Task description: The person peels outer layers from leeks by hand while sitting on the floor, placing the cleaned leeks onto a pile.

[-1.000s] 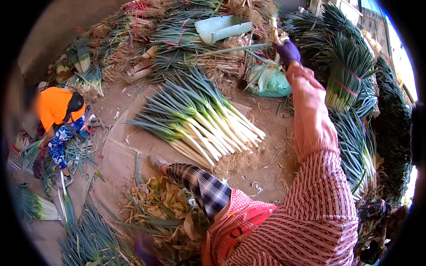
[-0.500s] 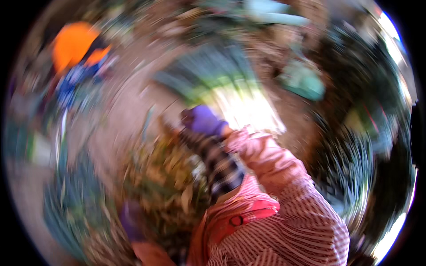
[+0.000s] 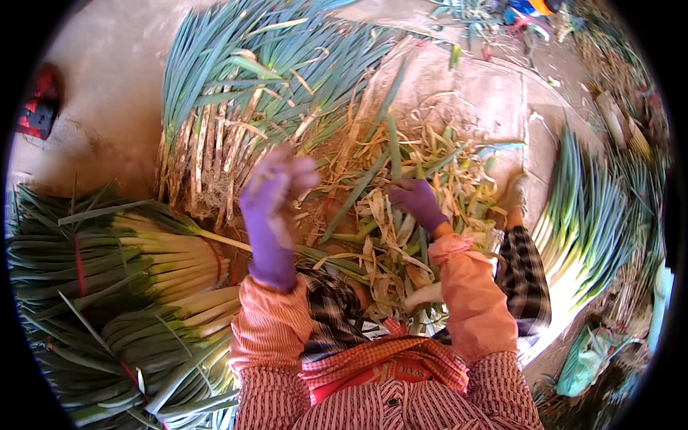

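Green onions with long green tops and soil-marked pale stems (image 3: 208, 140) lie in a loose heap at the far left. My left hand (image 3: 271, 218), in a purple glove, is raised near their root ends; its fingers are blurred but look apart, with nothing visible between them. My right hand (image 3: 421, 204), gloved the same, is low over a pile of peeled leaves and husks (image 3: 383, 247). Its fingers are curled closed, and what they hold, if anything, is hidden among the leaves. Tied bundles of green onions (image 3: 175, 261) lie beside my left forearm.
Cleaned green onions (image 3: 573, 215) lie fanned out to the right, past my checked trouser leg (image 3: 523, 276). A teal plastic bag (image 3: 584, 362) sits at the lower right. A red and black shoe (image 3: 39, 104) shows at the far left edge. A pale sheet (image 3: 473, 93) covers the ground ahead.
My view has swung left, from the fanned onions to the unpeeled heap. My right hand has left the fanned onions' side and is over the peelings. My left hand has risen from low down.
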The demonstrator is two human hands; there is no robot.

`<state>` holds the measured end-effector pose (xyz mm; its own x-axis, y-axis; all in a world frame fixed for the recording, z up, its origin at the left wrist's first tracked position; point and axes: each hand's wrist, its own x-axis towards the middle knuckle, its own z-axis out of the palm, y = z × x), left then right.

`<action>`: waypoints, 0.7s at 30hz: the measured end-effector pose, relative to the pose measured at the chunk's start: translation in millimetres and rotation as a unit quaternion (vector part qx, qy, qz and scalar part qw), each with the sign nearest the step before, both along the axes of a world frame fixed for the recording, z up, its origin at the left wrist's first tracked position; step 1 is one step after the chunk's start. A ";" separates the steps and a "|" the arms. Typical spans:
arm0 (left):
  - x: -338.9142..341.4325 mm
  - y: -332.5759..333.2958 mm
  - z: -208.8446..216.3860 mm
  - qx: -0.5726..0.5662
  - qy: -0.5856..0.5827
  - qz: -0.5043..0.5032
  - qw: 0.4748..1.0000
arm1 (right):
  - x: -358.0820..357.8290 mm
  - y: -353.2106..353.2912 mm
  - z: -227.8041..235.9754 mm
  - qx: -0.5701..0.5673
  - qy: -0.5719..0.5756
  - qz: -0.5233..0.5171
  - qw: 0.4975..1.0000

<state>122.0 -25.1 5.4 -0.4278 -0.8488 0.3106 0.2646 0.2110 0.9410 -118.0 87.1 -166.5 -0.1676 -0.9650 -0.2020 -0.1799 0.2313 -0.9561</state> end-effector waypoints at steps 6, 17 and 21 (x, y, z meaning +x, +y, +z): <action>-36.9 -1.5 18.7 0.007 -0.247 -0.382 0.891 | 54.9 -56.2 -68.2 0.137 0.342 0.111 0.923; 93.5 -181.2 -278.4 0.100 -0.827 -0.009 0.553 | 104.9 44.4 -88.8 0.027 0.398 0.179 0.899; 94.4 -148.9 -284.0 0.029 -0.857 0.022 0.513 | 103.3 36.6 -73.2 0.072 0.341 0.140 0.927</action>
